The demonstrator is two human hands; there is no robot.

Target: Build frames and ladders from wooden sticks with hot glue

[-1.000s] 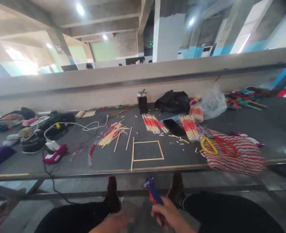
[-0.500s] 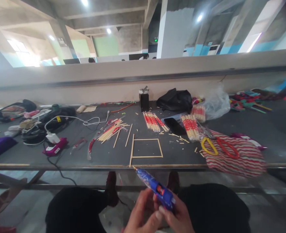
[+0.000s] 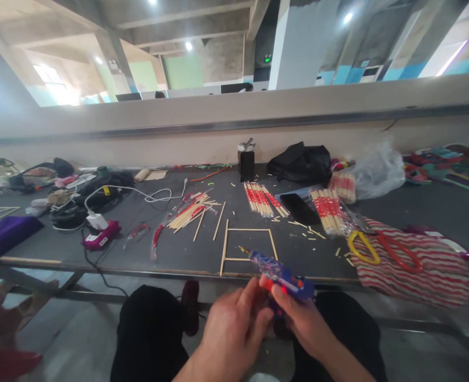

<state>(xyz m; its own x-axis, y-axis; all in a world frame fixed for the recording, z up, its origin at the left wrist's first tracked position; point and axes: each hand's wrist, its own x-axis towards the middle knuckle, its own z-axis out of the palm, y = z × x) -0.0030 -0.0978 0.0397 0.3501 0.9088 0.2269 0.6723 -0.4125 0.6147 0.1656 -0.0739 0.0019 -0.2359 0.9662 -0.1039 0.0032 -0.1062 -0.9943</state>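
Note:
A blue hot glue gun point(image 3: 280, 273) is held over the table's front edge, its nozzle tilted up and to the left. My right hand point(image 3: 302, 318) is closed round its grip, near a glowing red spot. My left hand point(image 3: 232, 323) is curled against the gun's left side, closed on it, with its fingertips partly hidden. Just beyond the nozzle lies a rectangular frame of thin wooden sticks point(image 3: 250, 229), flat on the dark table point(image 3: 139, 270). The gun covers part of the frame's near right corner. Loose sticks point(image 3: 190, 212) are piled to the frame's left.
Behind the frame lie bundled sticks point(image 3: 258, 199) and a black phone point(image 3: 300, 208). At right, scissors with yellow and red handles point(image 3: 364, 248) rest on striped cloth point(image 3: 429, 270). A purple power strip point(image 3: 101, 235) with a white charger sits left. A black bag point(image 3: 300, 162) stands at the back.
The glue gun has risen and moved right and forward, its nozzle now over the frame. My right hand has shifted onto the grip. The camera view has turned slightly left.

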